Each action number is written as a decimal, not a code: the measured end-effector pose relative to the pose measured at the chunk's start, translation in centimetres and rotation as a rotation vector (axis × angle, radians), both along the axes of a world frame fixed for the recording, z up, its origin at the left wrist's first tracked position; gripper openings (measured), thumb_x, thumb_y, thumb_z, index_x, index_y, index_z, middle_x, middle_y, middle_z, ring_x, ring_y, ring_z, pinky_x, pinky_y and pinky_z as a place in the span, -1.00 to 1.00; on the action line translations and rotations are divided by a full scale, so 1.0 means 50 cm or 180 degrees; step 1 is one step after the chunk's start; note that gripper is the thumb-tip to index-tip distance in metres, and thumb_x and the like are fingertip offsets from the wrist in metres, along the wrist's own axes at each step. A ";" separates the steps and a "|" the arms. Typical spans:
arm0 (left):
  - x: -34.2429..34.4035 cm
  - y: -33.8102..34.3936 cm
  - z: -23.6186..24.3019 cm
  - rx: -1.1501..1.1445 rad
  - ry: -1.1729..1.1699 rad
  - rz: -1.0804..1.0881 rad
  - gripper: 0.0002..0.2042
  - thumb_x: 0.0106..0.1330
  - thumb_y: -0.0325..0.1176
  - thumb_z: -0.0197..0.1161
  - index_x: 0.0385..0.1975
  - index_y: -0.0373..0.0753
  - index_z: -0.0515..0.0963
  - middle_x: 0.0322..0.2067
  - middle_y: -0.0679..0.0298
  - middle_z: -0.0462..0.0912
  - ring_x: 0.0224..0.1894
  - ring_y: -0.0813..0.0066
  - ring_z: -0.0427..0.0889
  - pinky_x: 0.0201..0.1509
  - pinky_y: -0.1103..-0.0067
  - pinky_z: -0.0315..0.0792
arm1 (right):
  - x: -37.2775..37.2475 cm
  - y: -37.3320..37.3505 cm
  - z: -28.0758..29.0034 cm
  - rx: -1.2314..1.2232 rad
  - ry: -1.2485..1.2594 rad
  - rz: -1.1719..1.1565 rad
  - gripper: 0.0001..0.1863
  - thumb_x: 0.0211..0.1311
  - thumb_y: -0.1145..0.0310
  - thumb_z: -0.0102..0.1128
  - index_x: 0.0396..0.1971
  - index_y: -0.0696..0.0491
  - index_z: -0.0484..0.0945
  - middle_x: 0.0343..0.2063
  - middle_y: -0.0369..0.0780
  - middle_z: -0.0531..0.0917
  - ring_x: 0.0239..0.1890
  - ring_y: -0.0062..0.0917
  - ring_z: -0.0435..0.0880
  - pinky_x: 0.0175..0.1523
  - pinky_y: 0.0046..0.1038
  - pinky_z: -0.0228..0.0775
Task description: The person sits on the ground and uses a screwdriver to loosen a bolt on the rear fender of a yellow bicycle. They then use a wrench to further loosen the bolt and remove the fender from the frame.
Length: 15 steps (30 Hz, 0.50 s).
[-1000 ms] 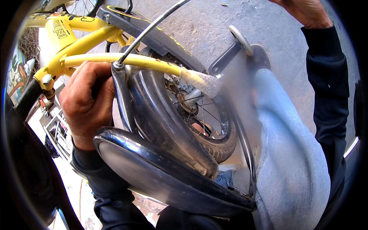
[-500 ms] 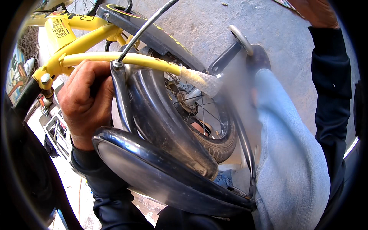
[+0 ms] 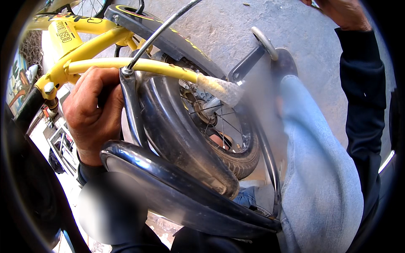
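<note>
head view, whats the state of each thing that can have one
left hand, curled at black bracket, fingertips hidden
right hand, raised, partly cut off
yellow tube, end wrapped in translucent film
bolt, seated at bracket top
mudguard, dusty
tyre, dirty

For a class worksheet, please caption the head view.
Left hand curled at a yellow bicycle tube near a black fender; right hand at the upper right edge.

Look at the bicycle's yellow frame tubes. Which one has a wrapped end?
The slim, curved tube just above the left hand. Pale, see-through wrapping covers its right end; no wrapped end shows on the other yellow tubes.
</note>
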State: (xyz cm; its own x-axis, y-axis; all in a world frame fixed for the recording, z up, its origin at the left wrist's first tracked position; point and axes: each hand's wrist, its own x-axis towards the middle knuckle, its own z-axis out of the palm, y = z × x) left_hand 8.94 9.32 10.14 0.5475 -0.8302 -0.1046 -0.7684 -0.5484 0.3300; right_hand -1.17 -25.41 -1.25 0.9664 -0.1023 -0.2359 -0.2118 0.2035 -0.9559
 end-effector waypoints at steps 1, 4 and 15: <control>0.001 0.002 -0.001 -0.0014 -0.0020 -0.0010 -0.88 0.07 -0.65 0.31 -0.40 -0.35 0.55 -0.51 0.20 0.57 -0.46 0.36 0.56 -0.31 0.59 0.42 | 0.000 0.003 0.000 -0.0013 -0.0069 -0.0030 -0.56 0.42 0.11 0.07 0.03 0.18 0.44 -0.41 -0.15 0.64 -0.55 -0.65 0.65 -0.52 -0.68 0.53; 0.003 0.004 -0.004 -0.0055 -0.0021 -0.0018 -0.87 0.07 -0.65 0.31 -0.40 -0.34 0.55 -0.51 0.20 0.57 -0.46 0.36 0.56 -0.31 0.59 0.42 | 0.001 0.004 -0.011 -0.0073 -0.0524 -0.0115 -0.56 0.41 0.14 0.07 0.06 0.19 0.41 -0.39 -0.16 0.64 -0.50 -0.65 0.66 -0.53 -0.69 0.54; 0.002 0.002 -0.001 -0.0020 0.0013 -0.0003 -0.88 0.08 -0.64 0.32 -0.40 -0.34 0.55 -0.50 0.20 0.57 -0.46 0.38 0.57 -0.31 0.59 0.42 | 0.002 -0.004 -0.014 -0.0075 -0.0188 -0.0148 -0.61 0.44 0.16 0.04 0.01 0.19 0.43 -0.34 -0.15 0.64 -0.56 -0.64 0.67 -0.57 -0.70 0.53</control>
